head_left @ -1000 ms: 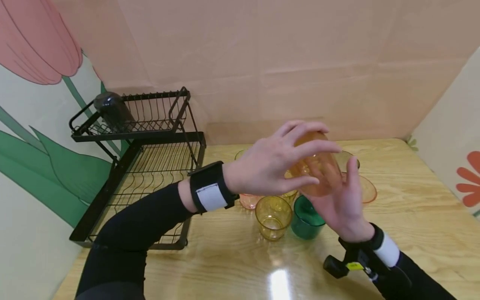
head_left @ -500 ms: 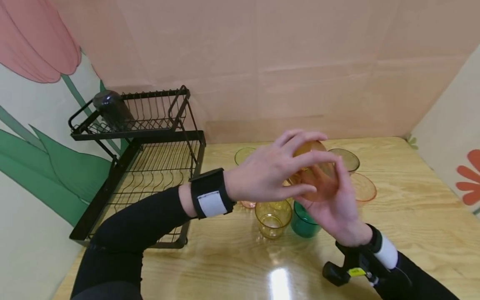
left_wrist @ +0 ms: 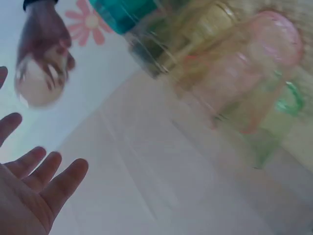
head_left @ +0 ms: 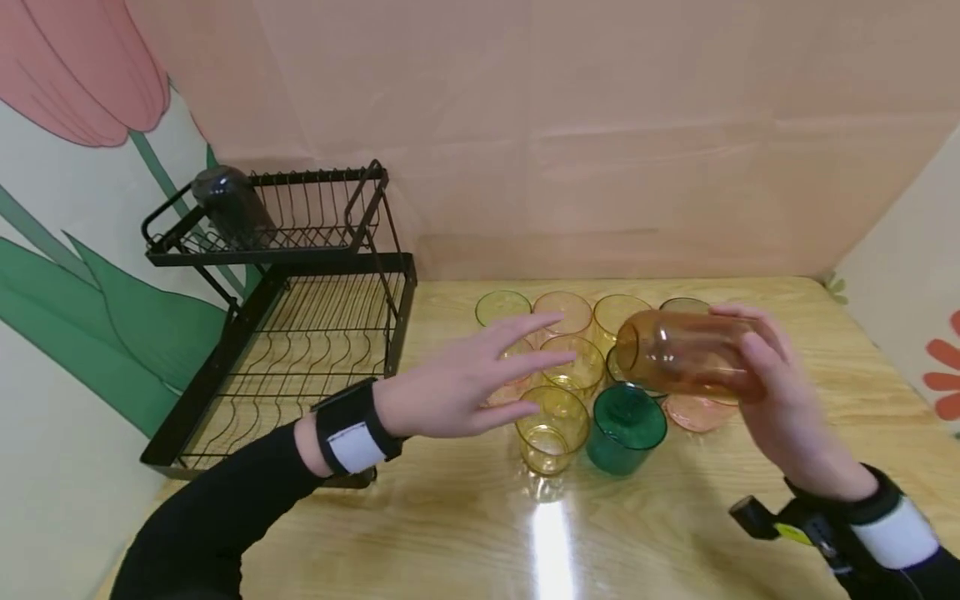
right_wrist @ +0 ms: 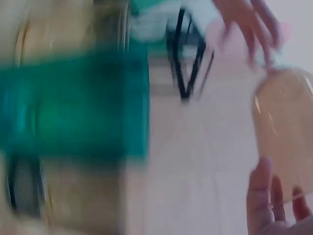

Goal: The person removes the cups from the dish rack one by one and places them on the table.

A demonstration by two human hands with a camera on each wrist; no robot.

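My right hand [head_left: 791, 408] grips an orange glass tumbler [head_left: 686, 354] near its rim. The tumbler lies on its side in the air, its base pointing left, over the right part of a group of coloured glasses. My left hand [head_left: 472, 379] hovers at the group's left side, fingers spread and nothing in them. Below it stands a yellow glass [head_left: 552, 442], and beside that a dark green glass [head_left: 626, 433]. In the right wrist view the fingers [right_wrist: 261, 183] wrap the orange tumbler's rim end. The left wrist view shows the left palm [left_wrist: 22, 205] bare.
A black two-tier dish rack [head_left: 401, 325] stands at the left, a dark glass [head_left: 231, 204] upside down on its upper shelf. More glasses in green [head_left: 502, 307], pink [head_left: 562, 310] and yellow stand in rows behind. The wooden table [head_left: 420, 533] meets a pinkish wall at the back.
Both hands were around the orange tumbler. The left hand has let go and moved left and down. The right hand has carried the tumbler to the right and turned it sideways.
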